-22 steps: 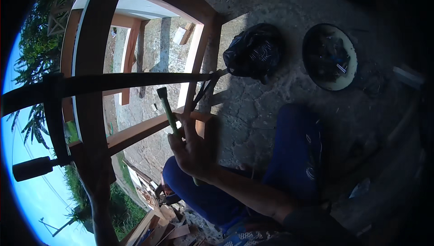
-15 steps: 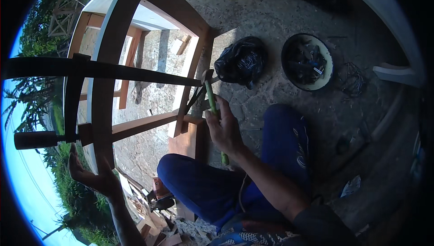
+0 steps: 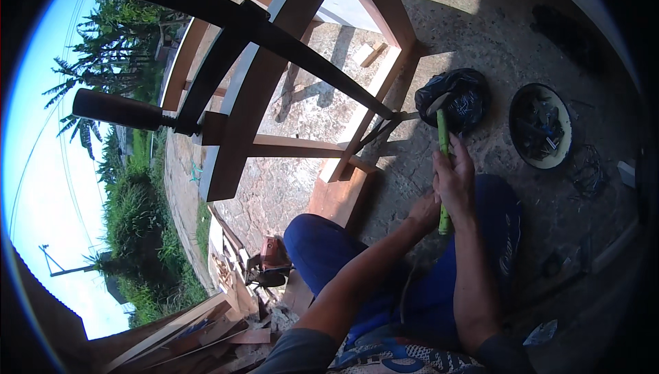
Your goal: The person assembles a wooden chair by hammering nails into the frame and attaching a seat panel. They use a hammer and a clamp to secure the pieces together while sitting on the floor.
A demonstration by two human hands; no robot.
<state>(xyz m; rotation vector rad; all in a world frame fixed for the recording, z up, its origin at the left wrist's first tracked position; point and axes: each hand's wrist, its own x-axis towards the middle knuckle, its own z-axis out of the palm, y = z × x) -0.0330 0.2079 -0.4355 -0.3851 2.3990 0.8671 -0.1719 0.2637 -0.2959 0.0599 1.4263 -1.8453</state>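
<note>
Two hands on one green-handled hammer (image 3: 443, 142): right hand (image 3: 456, 180) clenched around the handle, left hand (image 3: 427, 210) closed just below. Hammer head beside black bag (image 3: 461, 96); round dish (image 3: 540, 127) right of bag.

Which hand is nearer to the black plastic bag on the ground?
Right. The right hand grips the green-handled hammer whose head sits just before the black plastic bag. The left hand is lower on the handle, farther from the bag.
</note>
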